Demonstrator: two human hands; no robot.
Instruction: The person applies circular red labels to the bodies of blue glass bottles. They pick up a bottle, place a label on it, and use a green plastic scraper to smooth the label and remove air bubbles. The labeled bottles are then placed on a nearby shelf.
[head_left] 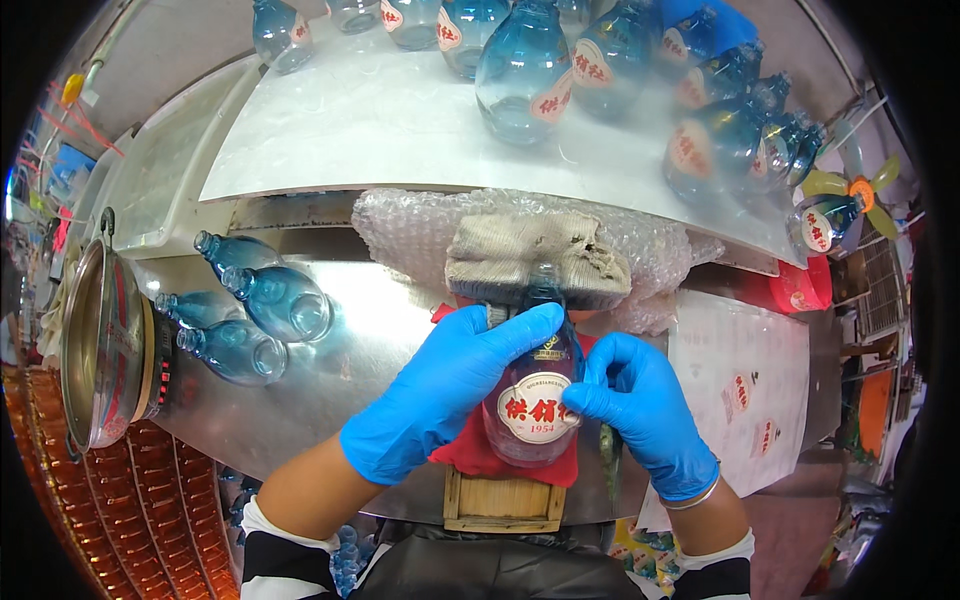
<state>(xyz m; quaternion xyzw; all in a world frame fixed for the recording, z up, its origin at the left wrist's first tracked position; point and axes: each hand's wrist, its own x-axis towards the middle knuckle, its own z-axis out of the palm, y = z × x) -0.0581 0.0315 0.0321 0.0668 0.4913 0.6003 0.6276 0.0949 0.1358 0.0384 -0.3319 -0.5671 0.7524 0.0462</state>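
Observation:
A blue-tinted glass bottle (515, 390) with a round white label (538, 407) lies tilted in front of me, its neck toward a folded grey-white cloth (500, 250). Red cloth (562, 470) and a wooden block (503, 500) are under its base. My left hand (450, 385), in a blue glove, is closed around the bottle's upper left side, thumb across its shoulder. At the label's right edge, my gloved right hand (640, 410) has curled fingers and a thumb on the label; what it pinches is hidden. Below that hand hangs a narrow greenish strip (610, 465).
Several unlabelled blue bottles (285, 300) lie on the metal table at left, beside a metal pan (90, 350). Labelled bottles (525, 75) stand along the white board (380, 130) behind. Bubble wrap (410, 235) is by the cloth; a label sheet (735, 350) and a fan (862, 190) are at right.

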